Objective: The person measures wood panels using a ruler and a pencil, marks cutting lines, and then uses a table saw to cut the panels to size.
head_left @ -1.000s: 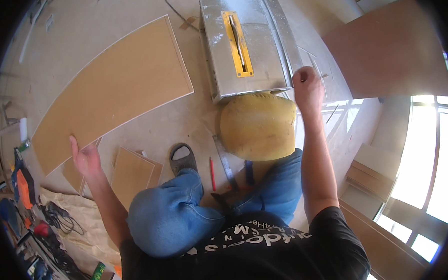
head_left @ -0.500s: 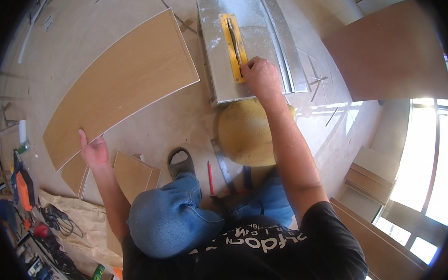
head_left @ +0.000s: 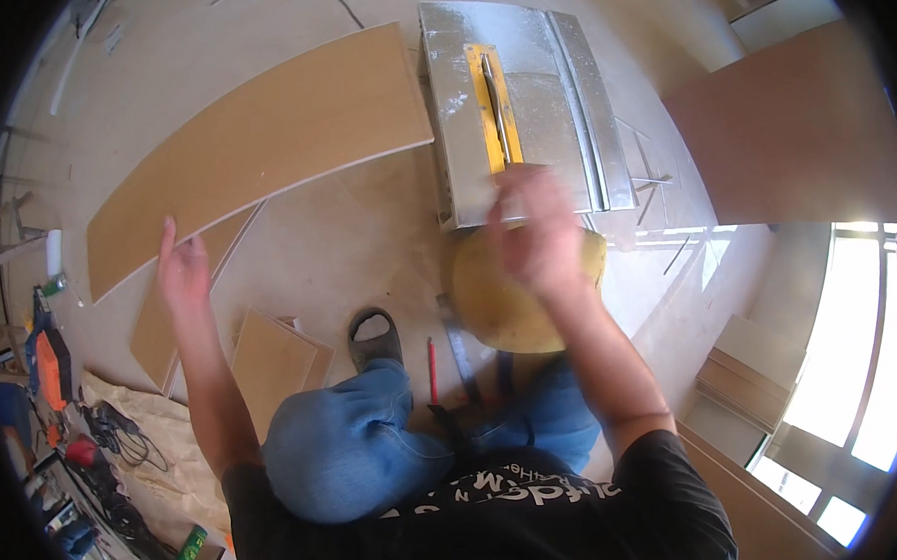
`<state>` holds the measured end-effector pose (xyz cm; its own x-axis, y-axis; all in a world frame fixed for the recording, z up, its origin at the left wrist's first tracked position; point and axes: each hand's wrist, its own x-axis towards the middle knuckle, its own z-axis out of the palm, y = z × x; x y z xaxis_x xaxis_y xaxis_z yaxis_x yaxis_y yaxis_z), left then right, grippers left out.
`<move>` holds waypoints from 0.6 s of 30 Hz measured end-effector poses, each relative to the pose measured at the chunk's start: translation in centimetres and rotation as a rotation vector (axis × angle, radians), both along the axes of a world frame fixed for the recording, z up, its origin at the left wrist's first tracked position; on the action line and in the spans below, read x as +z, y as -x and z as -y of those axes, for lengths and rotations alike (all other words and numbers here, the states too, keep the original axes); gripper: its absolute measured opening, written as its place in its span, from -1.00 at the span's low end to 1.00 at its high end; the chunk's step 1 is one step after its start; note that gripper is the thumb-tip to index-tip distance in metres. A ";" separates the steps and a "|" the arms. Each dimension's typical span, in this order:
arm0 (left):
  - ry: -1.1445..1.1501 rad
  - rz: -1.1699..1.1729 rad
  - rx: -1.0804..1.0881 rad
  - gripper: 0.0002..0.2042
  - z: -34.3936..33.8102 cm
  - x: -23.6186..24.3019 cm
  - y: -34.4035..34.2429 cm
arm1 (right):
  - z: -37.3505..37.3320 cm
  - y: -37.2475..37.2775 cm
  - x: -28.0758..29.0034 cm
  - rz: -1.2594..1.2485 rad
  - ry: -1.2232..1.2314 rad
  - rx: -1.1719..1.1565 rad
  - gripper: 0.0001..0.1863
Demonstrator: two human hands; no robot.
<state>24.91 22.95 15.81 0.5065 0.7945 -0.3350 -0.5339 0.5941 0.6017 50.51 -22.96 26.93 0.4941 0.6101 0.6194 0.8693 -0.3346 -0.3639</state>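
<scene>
My left hand [head_left: 185, 274] grips the near left edge of a long wooden panel [head_left: 262, 138], thumb on its upper face and the other fingers partly hidden. The panel's right end comes up beside the left edge of a table saw [head_left: 546, 106] with a silver metal top. A blade [head_left: 494, 103] stands up out of the saw's yellow insert [head_left: 478, 79]. My right hand [head_left: 538, 231] hovers around the near edge of the saw top, close to the insert's near end. Motion smears its fingers, so whether they hold anything is unclear.
A rounded yellow object [head_left: 490, 303] sits against the saw's near side. Smaller wooden boards [head_left: 272, 363] lie by my knee, near a red pencil-like stick [head_left: 432, 371] and a metal ruler [head_left: 457, 345]. Tools and cables [head_left: 125, 439] crowd the left; a large brown panel [head_left: 792, 125] stands at right.
My right hand has drawn back toward me from the insert's near end. The panel in my left hand has tilted, uncovering more of the board beneath it. The whole view has shifted slightly.
</scene>
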 end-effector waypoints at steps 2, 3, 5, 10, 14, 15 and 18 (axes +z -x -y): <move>-0.122 -0.006 -0.061 -0.65 -1.9 -0.7 -2.0 | -6.0 2.2 1.7 0.138 0.033 0.198 -0.62; -0.125 -0.001 -0.067 -0.65 -2.5 -0.8 -3.6 | -8.7 2.2 1.7 0.183 0.076 0.171 -0.58; -0.103 -0.016 -0.078 -0.70 -3.4 -0.7 -7.4 | -13.6 0.0 0.0 0.275 0.206 0.041 -0.54; -0.079 -0.052 -0.142 -0.72 -6.6 -1.3 -15.0 | -19.6 -7.9 -5.4 0.193 0.384 -0.217 -0.52; -0.022 -0.072 -0.171 -0.69 -4.6 -2.4 -20.8 | -19.2 -11.9 -8.5 0.141 0.342 -0.303 -0.49; -0.022 -0.078 -0.172 -0.69 -4.5 -2.8 -21.1 | -19.2 -12.2 -8.5 0.105 0.343 -0.340 -0.51; -0.061 -0.055 -0.238 -0.68 -4.5 -3.8 -21.9 | -19.2 -13.2 -8.4 0.049 0.293 -0.395 -0.55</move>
<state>46.79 27.47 11.98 0.6641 0.6748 -0.3220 -0.3492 0.6607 0.6645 63.73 -3.80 18.52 0.6969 0.5343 0.4784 0.6695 -0.7239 -0.1668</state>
